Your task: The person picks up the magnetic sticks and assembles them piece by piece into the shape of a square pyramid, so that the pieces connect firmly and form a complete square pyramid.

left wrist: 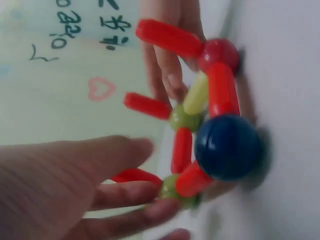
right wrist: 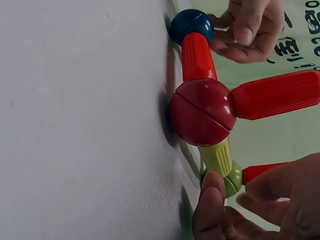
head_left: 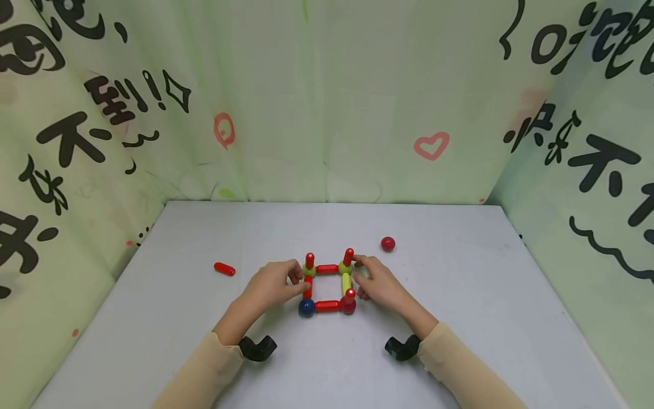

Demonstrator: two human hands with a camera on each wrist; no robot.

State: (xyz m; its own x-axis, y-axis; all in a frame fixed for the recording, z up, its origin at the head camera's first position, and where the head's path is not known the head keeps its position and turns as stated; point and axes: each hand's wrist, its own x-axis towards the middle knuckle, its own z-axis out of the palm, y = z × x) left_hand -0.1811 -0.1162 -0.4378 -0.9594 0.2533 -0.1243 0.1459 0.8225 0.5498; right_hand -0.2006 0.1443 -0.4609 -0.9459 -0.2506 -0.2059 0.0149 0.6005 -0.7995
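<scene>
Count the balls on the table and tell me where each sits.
5. On the square: blue ball near left, red ball near right, green ball far left, second green ball far right. A loose red ball lies beyond, to the right.

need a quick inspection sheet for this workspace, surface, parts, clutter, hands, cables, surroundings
surface: white table, frame standing on it
frame: square; corners are a blue ball, a red ball and two green balls; sides are three red rods and one yellow rod
uprights: three red, on both green balls and the corner red ball; none on the blue ball
loose parts: red rod at left, second red ball beyond the right hand
clutter: nothing seen
left hand: at the frame's left side, fingers relaxed
right hand: at the yellow side; grip unclear
cables: nothing seen
surroundings: pale green curtain with black writing
</scene>
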